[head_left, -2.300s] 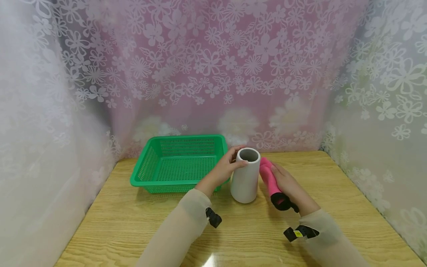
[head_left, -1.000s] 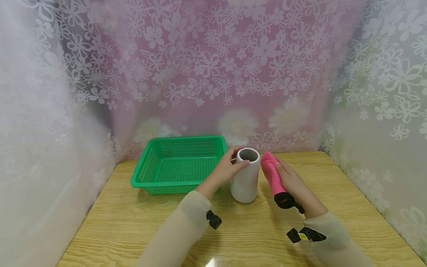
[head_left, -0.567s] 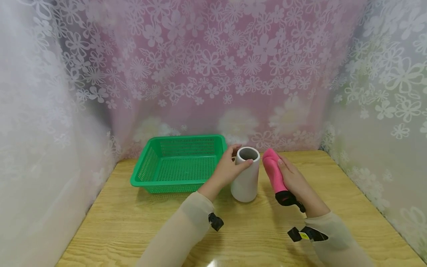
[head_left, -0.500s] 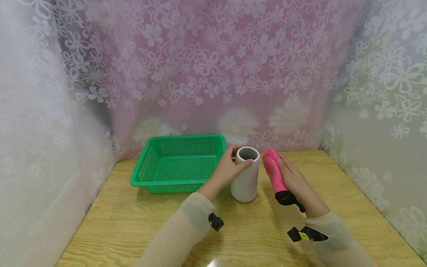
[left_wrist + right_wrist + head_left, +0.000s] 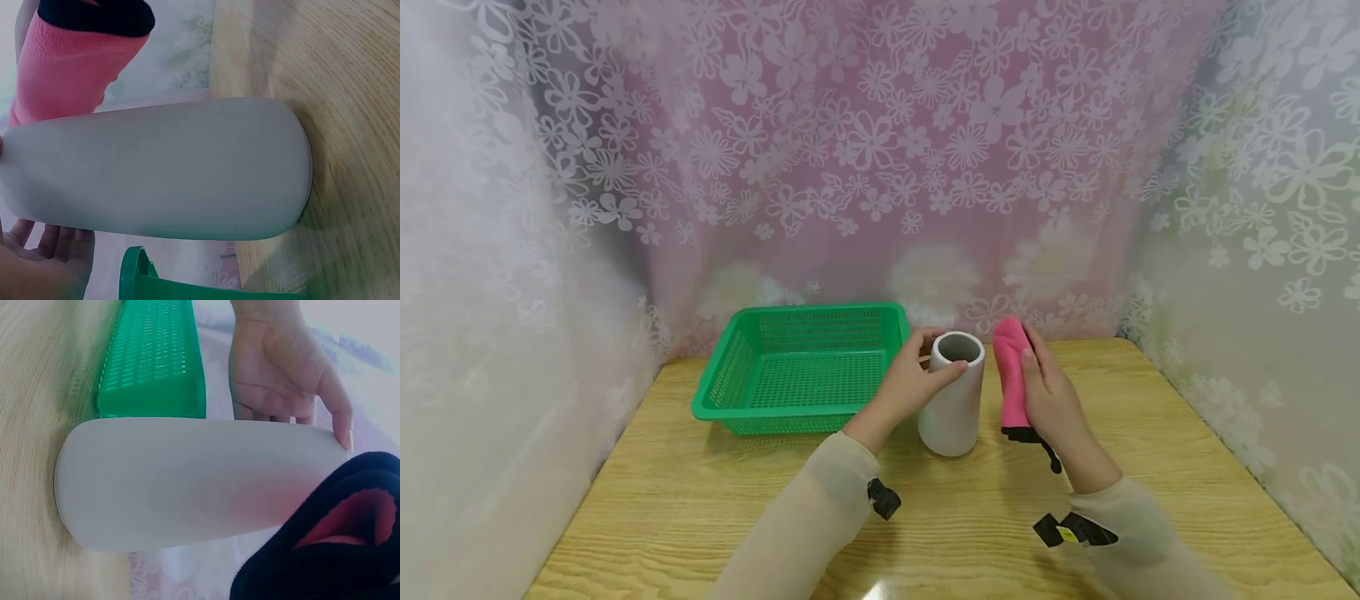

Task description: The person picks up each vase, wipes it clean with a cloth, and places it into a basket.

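A tall white vase (image 5: 950, 408), narrowing toward its open top, stands upright on the table. My left hand (image 5: 910, 379) grips it near the rim, thumb in front and fingers behind on the left side. Just right of the vase, my right hand (image 5: 1054, 400) holds a soft pink fabric piece (image 5: 1011, 367) with a black hem, raised above the table and nearly upright. Its hemmed end points down, and a black strap dangles from it. The right wrist view looks into the black-edged opening (image 5: 350, 531) of this fabric; the left wrist view shows its pink side (image 5: 69, 72).
A green perforated plastic basket (image 5: 805, 412) stands to the left of the vase, behind my left forearm. The wooden table (image 5: 700, 517) ends at a pink flowered curtain (image 5: 880, 167); pale flowered curtains hang on both sides.
My right hand has moved the pink fabric away from the vase, raised it and turned it more upright. The vase stays in place, with my left hand still holding it.
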Tool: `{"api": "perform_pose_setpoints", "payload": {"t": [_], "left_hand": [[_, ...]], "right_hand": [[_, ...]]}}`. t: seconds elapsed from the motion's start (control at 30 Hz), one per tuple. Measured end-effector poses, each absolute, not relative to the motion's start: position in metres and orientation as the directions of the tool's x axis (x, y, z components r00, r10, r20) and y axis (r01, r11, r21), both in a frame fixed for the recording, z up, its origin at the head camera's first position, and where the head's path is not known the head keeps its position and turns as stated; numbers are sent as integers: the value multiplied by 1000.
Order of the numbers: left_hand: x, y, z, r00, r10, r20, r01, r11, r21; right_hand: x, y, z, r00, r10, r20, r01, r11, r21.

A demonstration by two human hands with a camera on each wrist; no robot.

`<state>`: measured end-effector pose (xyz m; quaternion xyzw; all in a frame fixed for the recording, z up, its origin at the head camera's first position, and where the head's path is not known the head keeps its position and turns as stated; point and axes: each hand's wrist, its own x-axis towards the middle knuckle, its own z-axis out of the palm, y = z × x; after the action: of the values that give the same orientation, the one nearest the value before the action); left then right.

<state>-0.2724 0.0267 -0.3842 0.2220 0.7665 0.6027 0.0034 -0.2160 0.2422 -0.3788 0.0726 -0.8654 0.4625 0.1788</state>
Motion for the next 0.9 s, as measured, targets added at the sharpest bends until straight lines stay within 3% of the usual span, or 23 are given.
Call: {"api": "perform_pose_setpoints", "payload": {"t": [0.3,0.9], "left_hand": [[-271,27,-382,-895,357,267,343,167,924],[-272,26,-384,-896,358,262,340,174,924]], "right_hand": [[-223,230,-382,-793,47,607,-419,682,-599],[-232,211,-391,-707,37,707,-471,721,-508]]}}
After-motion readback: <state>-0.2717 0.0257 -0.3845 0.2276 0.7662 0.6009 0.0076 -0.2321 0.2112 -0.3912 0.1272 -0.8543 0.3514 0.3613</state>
